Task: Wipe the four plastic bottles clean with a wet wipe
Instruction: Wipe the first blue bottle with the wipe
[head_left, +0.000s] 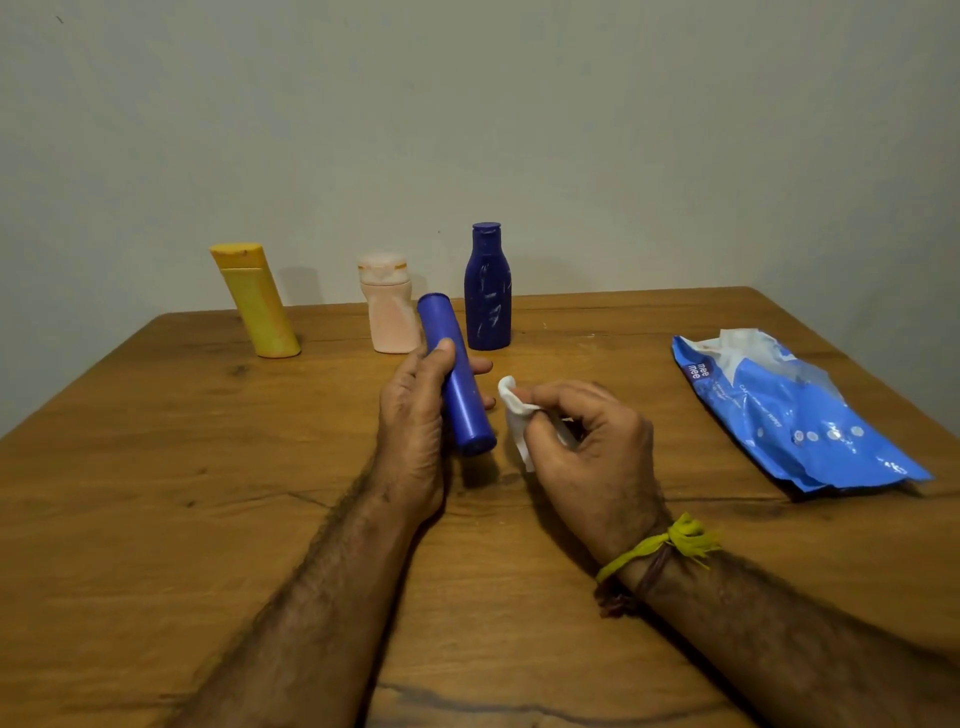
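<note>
Read "mee mee", upside down, in a dark patch on the blue wipes pack (795, 415) near the table's (156, 467) right edge. Smaller print below it stayed too blurred. Found no legible labels elsewhere.

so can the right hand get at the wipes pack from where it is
Probably yes. The wipes pack lies on the table to the right of the right hand, with bare wood between them. But its fingers already pinch a wet wipe, so grasping would be awkward.

Left hand (415, 415) grips blue bottle (457, 374) (right hand (587, 441) pinches wipe (514, 410)).
</note>
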